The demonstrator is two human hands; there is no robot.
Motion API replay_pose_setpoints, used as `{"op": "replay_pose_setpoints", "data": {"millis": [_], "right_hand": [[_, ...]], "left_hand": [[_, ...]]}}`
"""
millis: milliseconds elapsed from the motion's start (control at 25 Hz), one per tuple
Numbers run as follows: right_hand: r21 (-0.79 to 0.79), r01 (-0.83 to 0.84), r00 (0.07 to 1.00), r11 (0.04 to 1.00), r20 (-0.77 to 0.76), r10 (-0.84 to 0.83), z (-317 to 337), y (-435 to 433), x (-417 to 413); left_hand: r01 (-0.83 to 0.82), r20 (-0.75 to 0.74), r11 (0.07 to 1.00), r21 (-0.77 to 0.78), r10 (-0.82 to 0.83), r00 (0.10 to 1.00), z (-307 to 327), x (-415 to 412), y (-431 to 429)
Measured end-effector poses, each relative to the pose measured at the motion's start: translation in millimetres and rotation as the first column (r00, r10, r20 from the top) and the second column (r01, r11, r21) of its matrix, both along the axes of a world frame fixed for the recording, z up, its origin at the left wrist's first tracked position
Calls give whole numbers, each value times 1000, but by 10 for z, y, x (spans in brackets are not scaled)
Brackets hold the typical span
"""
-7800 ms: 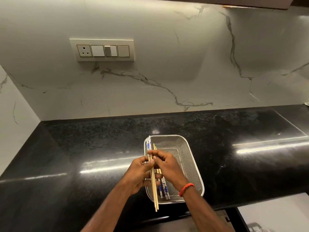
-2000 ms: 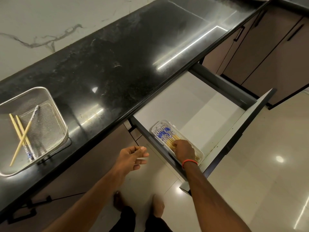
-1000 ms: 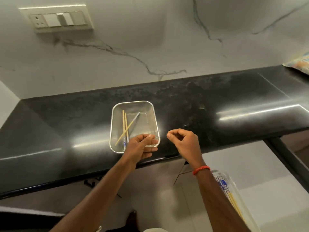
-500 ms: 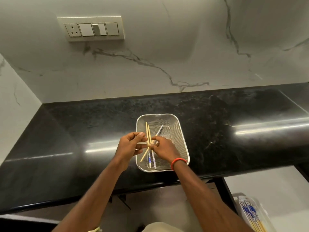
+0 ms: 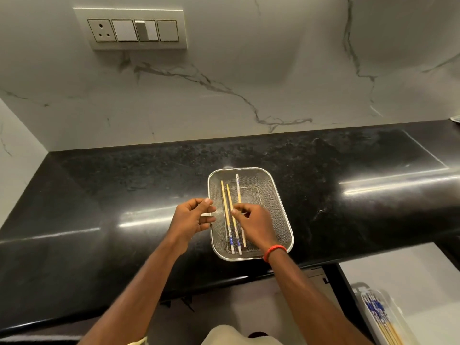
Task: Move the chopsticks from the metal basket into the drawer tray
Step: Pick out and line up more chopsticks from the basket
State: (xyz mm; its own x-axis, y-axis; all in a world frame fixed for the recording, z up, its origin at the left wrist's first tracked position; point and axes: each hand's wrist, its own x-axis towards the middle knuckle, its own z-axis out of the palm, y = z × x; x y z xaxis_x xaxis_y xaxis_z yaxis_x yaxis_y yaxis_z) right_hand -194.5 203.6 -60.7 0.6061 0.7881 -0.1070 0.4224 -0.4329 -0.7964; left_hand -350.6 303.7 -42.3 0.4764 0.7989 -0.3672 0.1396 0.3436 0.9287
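The metal mesh basket (image 5: 282, 207) stands on the black counter near its front edge. Three chopsticks (image 5: 225, 195) lie in it, roughly parallel and pointing away from me; two have blue-and-white patterned ends at the near side. My right hand (image 5: 257, 226) is over the basket, thumb and forefinger pinched on the middle chopstick. My left hand (image 5: 190, 217) hovers just left of the basket's rim, fingers curled apart and holding nothing. The clear drawer tray (image 5: 395, 310), at the lower right, holds several chopsticks.
The open drawer (image 5: 398, 272) juts out below the counter at the right, with the tray at its near left. A marble wall with a switch plate (image 5: 134, 29) rises behind the black counter (image 5: 124, 185). A side wall closes off the left.
The chopstick that crossed the others diagonally now lies roughly parallel to them. My left hand has drawn back left off the chopsticks. My right hand stays on them.
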Motion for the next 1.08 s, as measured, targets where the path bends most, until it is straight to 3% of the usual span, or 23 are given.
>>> {"op": "replay_pose_setpoints", "data": {"millis": [120,240,320,400,480,560,640,720,960,1080], "right_hand": [[126,-31,999,992,-31,35,158,-102,-87],[190,-162,971,968,-143,190,275,-126,-267],[223,-243,944,944,-168,283,295,-117,-299],[249,-186,943,951,-225,244,264,-99,-192],[191,-55,974,980,-206,95,182,-53,-13],[9,-3,999,1000,-48,3,53,42,178],[-195,-49,998,980,23,54,-42,179,244],[-297,-86,996,951,-19,84,-128,297,235],[-194,14,979,981,-198,-53,-279,307,259],[-178,14,978,984,-201,-51,-281,289,250]], "left_hand": [[42,12,999,-27,-42,999,-1,90,17],[85,61,996,-34,-83,995,0,180,-20],[14,80,1000,-5,-13,997,7,216,-31],[-72,92,997,-15,73,993,13,223,-10],[-116,116,990,-81,125,985,33,200,9],[-103,126,984,-144,122,985,59,173,-1],[-80,124,982,-172,102,987,79,154,-17],[-72,129,978,-195,98,987,79,147,-26],[-24,123,971,-239,55,991,68,121,-18],[-8,118,969,-248,39,992,57,107,-20]]}}
